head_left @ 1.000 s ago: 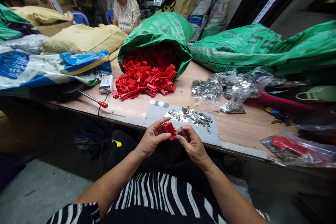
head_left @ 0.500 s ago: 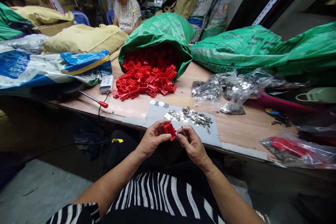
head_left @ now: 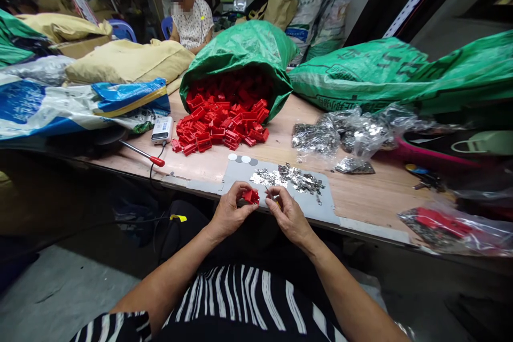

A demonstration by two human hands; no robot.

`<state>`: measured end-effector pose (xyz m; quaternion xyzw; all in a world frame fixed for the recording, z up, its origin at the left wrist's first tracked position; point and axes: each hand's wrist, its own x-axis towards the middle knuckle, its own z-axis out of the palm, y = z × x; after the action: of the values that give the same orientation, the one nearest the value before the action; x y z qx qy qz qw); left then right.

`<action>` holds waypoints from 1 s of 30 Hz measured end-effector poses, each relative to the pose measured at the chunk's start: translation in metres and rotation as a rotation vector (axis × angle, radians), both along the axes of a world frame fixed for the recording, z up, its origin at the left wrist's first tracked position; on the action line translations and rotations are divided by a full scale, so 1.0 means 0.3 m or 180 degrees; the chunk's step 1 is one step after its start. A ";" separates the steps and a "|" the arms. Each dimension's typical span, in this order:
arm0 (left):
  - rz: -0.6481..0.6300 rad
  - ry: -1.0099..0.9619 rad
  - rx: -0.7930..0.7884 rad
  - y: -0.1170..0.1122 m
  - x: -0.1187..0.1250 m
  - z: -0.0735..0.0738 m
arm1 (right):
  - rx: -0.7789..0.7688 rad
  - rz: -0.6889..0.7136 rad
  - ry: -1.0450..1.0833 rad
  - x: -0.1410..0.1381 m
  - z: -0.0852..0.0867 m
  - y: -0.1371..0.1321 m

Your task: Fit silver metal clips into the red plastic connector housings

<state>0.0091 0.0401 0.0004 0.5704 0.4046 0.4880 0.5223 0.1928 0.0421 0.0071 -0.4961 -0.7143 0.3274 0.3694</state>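
Observation:
My left hand [head_left: 231, 209] is closed around a small red plastic part [head_left: 251, 195] just in front of the table edge. My right hand [head_left: 287, 215] is pinched right beside it, holding a thin tool with a yellow bit [head_left: 273, 200] whose tip points at the red part. Beyond the hands, a scatter of small shiny metal pieces [head_left: 289, 176] lies on a grey mat [head_left: 320, 200]. Farther back, a pile of red plastic parts [head_left: 222, 125] spills from an open green sack [head_left: 244, 45].
Clear bags of metal pieces [head_left: 348, 136] lie to the right, and another bag with red parts [head_left: 449, 227] sits at the right edge. A red-tipped rod [head_left: 142, 152] and a white device [head_left: 162, 129] lie to the left. Another person [head_left: 188, 10] sits across the table behind sacks.
Both hands have shifted slightly up and left toward the table edge. The red part now sits deeper in my left fingers and is turned.

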 end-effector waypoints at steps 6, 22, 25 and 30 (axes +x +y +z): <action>0.0198 0.1082 0.0425 0.062 -0.045 -0.021 | 0.0406 0.0194 -0.0617 0.009 0.015 0.023; -0.0032 0.1162 0.0566 0.104 -0.061 -0.021 | 0.0502 0.0416 -0.1022 -0.004 0.004 0.052; -0.0033 0.1158 0.0503 0.105 -0.062 -0.023 | 0.0553 0.0382 -0.1272 -0.012 -0.002 0.044; -0.0001 0.1182 0.0377 0.105 -0.061 -0.023 | 0.0580 0.0296 -0.1506 -0.030 0.000 0.027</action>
<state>-0.0093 0.0715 -0.0065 0.6805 0.4645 0.3972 0.4043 0.1839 0.0501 0.0071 -0.4902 -0.8294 0.1532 0.2197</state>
